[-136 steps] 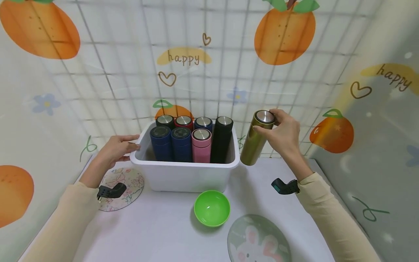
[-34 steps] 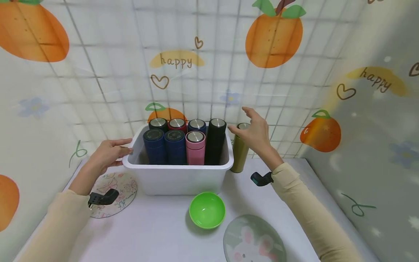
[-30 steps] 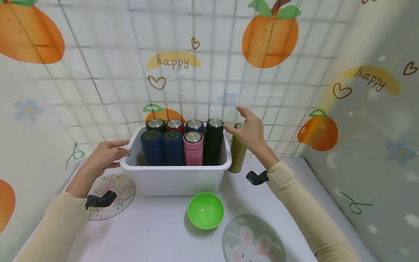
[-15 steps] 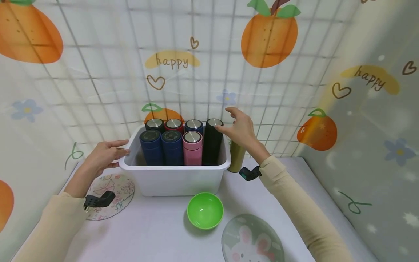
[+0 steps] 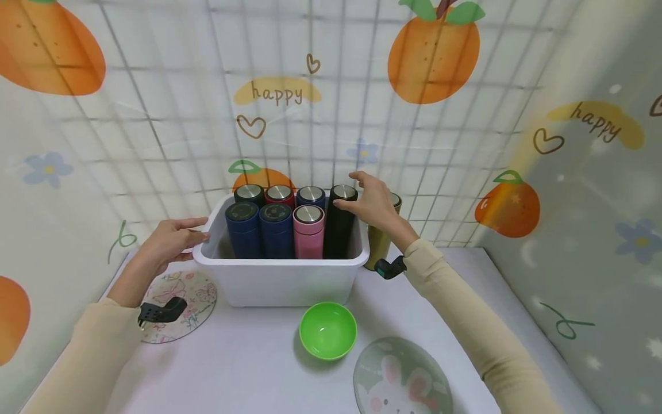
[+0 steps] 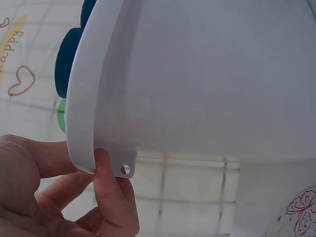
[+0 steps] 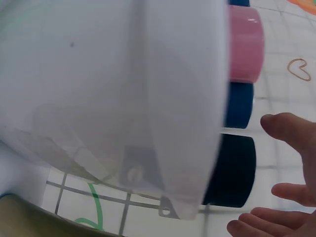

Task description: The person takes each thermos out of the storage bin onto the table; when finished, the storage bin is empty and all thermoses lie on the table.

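Observation:
A white plastic bin (image 5: 289, 284) holds several thermos bottles standing upright. My left hand (image 5: 168, 244) grips the bin's left rim, its fingers pinching the edge by a small holed tab in the left wrist view. My right hand (image 5: 374, 201) is at the tall black thermos (image 5: 338, 233) on the bin's right side, thumb and fingers spread around its top. In the right wrist view there is a gap between the fingers and that black thermos (image 7: 232, 170). A gold thermos (image 5: 378, 250) stands outside the bin to the right, partly hidden behind my right hand.
Beside the black thermos are a pink thermos (image 5: 308, 238) and two dark blue ones; more stand behind. A green bowl (image 5: 328, 332) sits in front of the bin. A floral round mat (image 5: 196, 299) lies left, a rabbit mat (image 5: 398, 379) front right. A patterned curtain hangs behind.
The gold thermos, earlier held up in my right hand, now stands on the table right of the bin. My right hand has let go and moved left to the black thermos.

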A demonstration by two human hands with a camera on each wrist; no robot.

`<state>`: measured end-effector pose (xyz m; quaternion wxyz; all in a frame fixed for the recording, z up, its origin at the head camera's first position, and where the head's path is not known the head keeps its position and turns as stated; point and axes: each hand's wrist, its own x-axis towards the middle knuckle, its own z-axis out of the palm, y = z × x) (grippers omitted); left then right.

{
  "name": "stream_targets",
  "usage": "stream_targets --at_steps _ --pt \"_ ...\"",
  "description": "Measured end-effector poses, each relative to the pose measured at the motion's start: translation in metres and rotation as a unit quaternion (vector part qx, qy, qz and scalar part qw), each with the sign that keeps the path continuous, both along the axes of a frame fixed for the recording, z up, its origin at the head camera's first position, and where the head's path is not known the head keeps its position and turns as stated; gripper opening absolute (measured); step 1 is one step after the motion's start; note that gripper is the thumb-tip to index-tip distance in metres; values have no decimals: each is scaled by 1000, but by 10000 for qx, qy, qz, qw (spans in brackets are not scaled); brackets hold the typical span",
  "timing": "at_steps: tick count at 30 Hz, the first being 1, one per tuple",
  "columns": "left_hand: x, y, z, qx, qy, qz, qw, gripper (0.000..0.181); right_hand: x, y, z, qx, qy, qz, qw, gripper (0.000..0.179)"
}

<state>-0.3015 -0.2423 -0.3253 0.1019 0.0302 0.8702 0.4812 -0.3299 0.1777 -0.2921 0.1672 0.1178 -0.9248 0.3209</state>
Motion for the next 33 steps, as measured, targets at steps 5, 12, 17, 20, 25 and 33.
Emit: stream_targets --at_steps 5,12,17,20,25,33 --pt "0 -2 -1 13 53 1 10000 61 -6 -4 -3 182 -81 6 9998 77" --pt "-1 0 0 -81 190 -53 9998 59 -13 -6 -8 286 -152 -15 9995 79" --pt "-1 0 -1 -29 195 -45 9998 58 -18 -9 -13 362 -151 76 9992 79" --pt "-1 0 -1 -2 156 -28 9999 58 -20 -11 -15 410 -115 118 9990 78" --pt "-1 1 -2 -16 122 -33 9999 58 -21 -12 -17 433 -122 126 9989 76" --pt "0 0 -1 -45 132 9 9999 59 -21 -14 -18 610 -95 134 9980 66"
